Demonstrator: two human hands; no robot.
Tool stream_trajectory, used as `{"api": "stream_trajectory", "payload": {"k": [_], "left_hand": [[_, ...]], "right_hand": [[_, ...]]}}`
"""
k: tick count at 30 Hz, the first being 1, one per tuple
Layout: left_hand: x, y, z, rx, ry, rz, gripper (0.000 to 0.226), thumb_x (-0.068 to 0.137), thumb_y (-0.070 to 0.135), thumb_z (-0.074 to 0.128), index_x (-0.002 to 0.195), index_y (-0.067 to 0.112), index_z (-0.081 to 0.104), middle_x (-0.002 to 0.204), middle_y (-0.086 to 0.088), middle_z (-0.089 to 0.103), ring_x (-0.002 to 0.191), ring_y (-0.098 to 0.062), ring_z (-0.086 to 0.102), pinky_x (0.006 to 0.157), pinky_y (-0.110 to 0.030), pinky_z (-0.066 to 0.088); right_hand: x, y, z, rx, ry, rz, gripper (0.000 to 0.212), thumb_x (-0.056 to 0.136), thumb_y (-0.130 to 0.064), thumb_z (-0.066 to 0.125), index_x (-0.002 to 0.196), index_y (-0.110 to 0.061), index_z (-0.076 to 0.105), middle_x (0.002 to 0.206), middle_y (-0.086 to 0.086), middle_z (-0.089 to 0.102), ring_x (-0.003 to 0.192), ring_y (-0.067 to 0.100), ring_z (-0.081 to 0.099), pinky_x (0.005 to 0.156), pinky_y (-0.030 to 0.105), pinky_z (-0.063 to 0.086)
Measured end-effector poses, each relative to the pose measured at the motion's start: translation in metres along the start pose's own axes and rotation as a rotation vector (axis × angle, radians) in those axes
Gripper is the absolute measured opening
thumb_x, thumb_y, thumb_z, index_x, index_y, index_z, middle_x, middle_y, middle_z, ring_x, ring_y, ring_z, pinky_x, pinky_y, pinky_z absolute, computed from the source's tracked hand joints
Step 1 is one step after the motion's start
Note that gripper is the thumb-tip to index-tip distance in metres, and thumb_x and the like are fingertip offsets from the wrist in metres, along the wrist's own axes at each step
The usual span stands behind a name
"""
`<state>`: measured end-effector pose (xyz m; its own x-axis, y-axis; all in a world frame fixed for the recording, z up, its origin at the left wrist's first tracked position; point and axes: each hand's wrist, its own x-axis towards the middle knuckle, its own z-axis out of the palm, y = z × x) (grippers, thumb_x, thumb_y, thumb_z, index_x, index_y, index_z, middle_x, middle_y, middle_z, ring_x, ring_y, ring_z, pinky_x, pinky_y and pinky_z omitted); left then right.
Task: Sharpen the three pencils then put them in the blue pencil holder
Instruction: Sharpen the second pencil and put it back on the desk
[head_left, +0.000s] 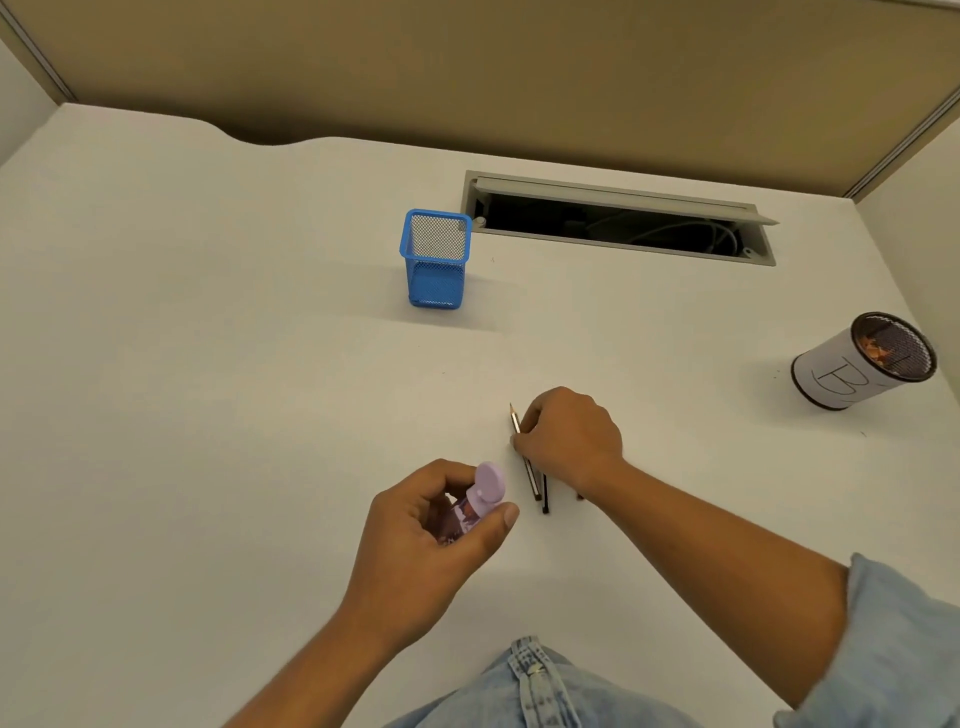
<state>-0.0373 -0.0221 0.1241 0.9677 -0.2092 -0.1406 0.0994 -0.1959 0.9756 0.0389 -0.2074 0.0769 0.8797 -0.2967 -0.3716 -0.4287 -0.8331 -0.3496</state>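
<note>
While right hand (571, 441) pinches pencil (515, 420), sharpener (480, 496) in left (431, 540)

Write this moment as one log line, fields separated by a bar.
left hand: holds sharpener | right hand: pinches pencil on desk | holder: empty

Two bare forearms reach forward. Left grip (436, 525) curls around a lilac sharpener (480, 496); right grip (569, 441), knuckles up, pinches a pencil (515, 420).

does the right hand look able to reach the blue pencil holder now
Likely yes: only bare desk lies between the right hand and the blue pencil holder, which stands upright, top open. The hand pinches a pencil; the left hand holds the sharpener.
</note>
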Motion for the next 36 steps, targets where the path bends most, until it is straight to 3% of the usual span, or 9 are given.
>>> {"api": "stream_trajectory", "payload": {"k": [7, 15, 22, 25, 29, 32, 36], "left_hand": [[0.004, -0.002, 0.001, -0.009, 0.009, -0.007, 0.026, 0.068, 0.049, 0.074, 0.085, 0.029, 0.071, 0.08, -0.006, 0.073, 0.087, -0.038, 0.066, 0.073, -0.055, 0.056], [0.006, 0.0, 0.002, 0.009, -0.002, -0.004, 0.027, 0.068, 0.051, 0.073, 0.087, 0.031, 0.071, 0.083, 0.0, 0.074, 0.085, -0.031, 0.068, 0.073, -0.049, 0.059], [0.001, 0.002, 0.001, 0.02, -0.006, -0.003, 0.03, 0.068, 0.055, 0.071, 0.087, 0.032, 0.071, 0.084, 0.003, 0.075, 0.083, -0.029, 0.069, 0.071, -0.048, 0.059], [-0.003, 0.002, 0.003, 0.05, 0.001, 0.015, 0.033, 0.069, 0.059, 0.069, 0.089, 0.033, 0.071, 0.088, 0.007, 0.074, 0.075, -0.028, 0.067, 0.061, -0.046, 0.059], [-0.009, 0.007, 0.005, 0.075, -0.029, 0.07, 0.029, 0.072, 0.056, 0.071, 0.086, 0.03, 0.071, 0.092, 0.007, 0.072, 0.081, -0.022, 0.067, 0.066, -0.039, 0.058], [-0.013, 0.009, 0.003, 0.101, -0.048, 0.055, 0.03, 0.068, 0.054, 0.076, 0.086, 0.031, 0.069, 0.093, 0.008, 0.072, 0.072, -0.019, 0.066, 0.063, -0.027, 0.058], [-0.019, 0.016, -0.001, 0.092, -0.074, 0.045, 0.027, 0.071, 0.047, 0.081, 0.09, 0.032, 0.069, 0.094, 0.009, 0.072, 0.07, -0.017, 0.067, 0.066, -0.033, 0.059]], "right_hand": [[0.009, -0.002, 0.006, -0.015, 0.014, 0.004, 0.025, 0.075, -0.033, 0.072, 0.095, -0.02, 0.065, 0.094, 0.0, 0.07, 0.086, 0.026, 0.065, 0.069, 0.03, 0.051], [0.011, 0.002, -0.002, 0.074, 0.048, 0.018, 0.03, 0.078, -0.051, 0.069, 0.084, -0.022, 0.065, 0.083, -0.003, 0.068, 0.078, 0.022, 0.064, 0.064, 0.028, 0.046], [0.002, 0.049, -0.029, 0.173, 0.113, 0.117, 0.011, 0.08, -0.035, 0.067, 0.079, -0.024, 0.063, 0.074, -0.012, 0.063, 0.071, 0.014, 0.061, 0.055, 0.024, 0.039], [-0.009, 0.064, -0.022, 0.177, 0.061, 0.156, 0.014, 0.078, -0.036, 0.07, 0.079, -0.024, 0.061, 0.075, -0.01, 0.064, 0.068, 0.011, 0.059, 0.053, 0.023, 0.038], [-0.02, 0.073, -0.006, 0.171, 0.017, 0.201, 0.024, 0.072, -0.04, 0.074, 0.083, -0.024, 0.06, 0.082, -0.008, 0.065, 0.077, 0.017, 0.063, 0.061, 0.028, 0.045], [-0.024, 0.076, 0.0, 0.158, 0.03, 0.202, 0.023, 0.07, -0.035, 0.073, 0.087, -0.025, 0.06, 0.084, -0.006, 0.067, 0.079, 0.019, 0.065, 0.069, 0.031, 0.053], [-0.03, 0.079, -0.007, 0.19, 0.061, 0.196, 0.017, 0.07, -0.031, 0.068, 0.085, -0.029, 0.06, 0.081, -0.005, 0.072, 0.077, 0.02, 0.068, 0.071, 0.033, 0.056]]}}
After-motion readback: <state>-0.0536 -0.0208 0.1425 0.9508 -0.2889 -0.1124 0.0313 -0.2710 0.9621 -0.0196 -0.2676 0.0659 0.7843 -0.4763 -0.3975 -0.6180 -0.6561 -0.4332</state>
